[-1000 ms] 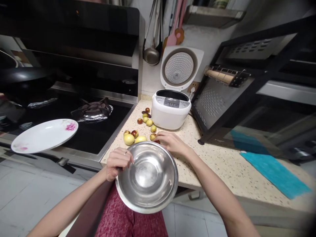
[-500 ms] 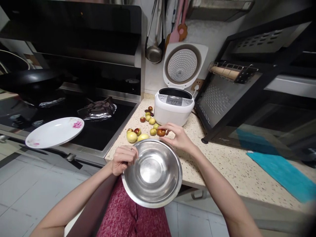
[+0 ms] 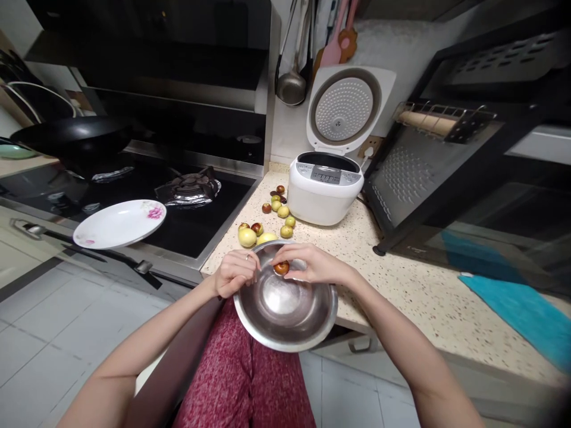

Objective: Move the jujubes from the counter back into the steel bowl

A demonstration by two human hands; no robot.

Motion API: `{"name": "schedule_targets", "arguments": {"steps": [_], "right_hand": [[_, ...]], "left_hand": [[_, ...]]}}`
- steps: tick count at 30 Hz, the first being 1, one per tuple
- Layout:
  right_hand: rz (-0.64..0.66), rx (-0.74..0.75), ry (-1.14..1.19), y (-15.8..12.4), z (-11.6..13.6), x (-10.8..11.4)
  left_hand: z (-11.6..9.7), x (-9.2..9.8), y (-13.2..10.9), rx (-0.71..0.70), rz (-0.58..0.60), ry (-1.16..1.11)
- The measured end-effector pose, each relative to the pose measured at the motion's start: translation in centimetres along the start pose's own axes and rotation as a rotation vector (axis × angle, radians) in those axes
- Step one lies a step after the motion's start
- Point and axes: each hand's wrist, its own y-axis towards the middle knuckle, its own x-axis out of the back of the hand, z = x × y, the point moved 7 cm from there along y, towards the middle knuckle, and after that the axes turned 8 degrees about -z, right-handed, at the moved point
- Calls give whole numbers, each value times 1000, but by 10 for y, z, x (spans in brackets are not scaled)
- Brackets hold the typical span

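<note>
My left hand [image 3: 237, 273] is closed on the left rim of a steel bowl [image 3: 292, 324], which it holds tilted toward me at the counter's front edge. Between the thumb and fingers of my right hand [image 3: 307, 263] is a reddish-brown jujube [image 3: 281, 268], held over the inside of the bowl. Nothing else shows in the bowl. Just beyond its rim, yellow-green jujubes [image 3: 247, 237] and browner ones lie on the counter. More jujubes [image 3: 282, 211] are scattered further back, beside the rice cooker.
A white rice cooker [image 3: 325, 193] stands with its lid up. To the left, a flowered plate [image 3: 118, 224] sits at the front of the gas stove [image 3: 214, 223], with a wok [image 3: 75, 134] behind. On the right are a black rack [image 3: 397, 166] and a blue cloth [image 3: 513, 312].
My right hand has lifted the brown jujube from the counter and brought it toward me, over the bowl. The left hand still grips the bowl. The whole view has shifted slightly.
</note>
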Motion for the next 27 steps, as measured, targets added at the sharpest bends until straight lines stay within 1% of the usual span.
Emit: {"name": "schedule_targets", "arguments": {"steps": [8, 16, 21, 23, 24, 25, 27], "right_hand": [[108, -58, -104, -2, -6, -8], [129, -70, -127, -2, -7, -9], [111, -56, -68, -2, -8, -8], [79, -55, -35, -2, -9, -6], [62, -55, -21, -2, -10, -6], [47, -56, -9, -2, -10, -5], [27, -53, 6, -2, -10, -5]], "left_hand": [[3, 1, 0, 34, 8, 15], [4, 2, 0, 53, -2, 3], [6, 2, 0, 94, 0, -24], [9, 5, 0, 135, -41, -37], [11, 8, 0, 160, -85, -31], [14, 13, 0, 193, -146, -11], [23, 25, -4, 298, -310, 68]]}}
